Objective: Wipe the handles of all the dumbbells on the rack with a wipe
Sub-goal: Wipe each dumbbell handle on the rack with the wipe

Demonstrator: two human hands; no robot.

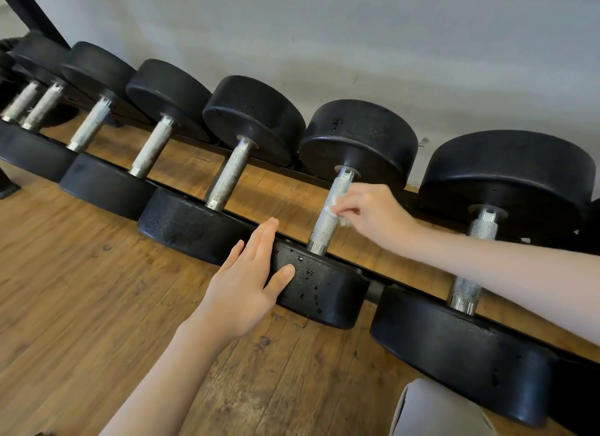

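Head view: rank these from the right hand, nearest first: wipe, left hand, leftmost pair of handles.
From the right hand:
1. Wipe, pinched in its fingers against the handle being wiped.
2. Left hand, lower left, flat on that dumbbell's near head.
3. Leftmost pair of handles, far left end of the rack.

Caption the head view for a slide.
Right hand rubs a wipe on a dumbbell handle while the left hand steadies its near weight.

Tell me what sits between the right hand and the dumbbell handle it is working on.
In the head view, a small white wipe lies between the right hand and the knurled handle; the fingers pinch it against the metal. Nothing else is in that gap.
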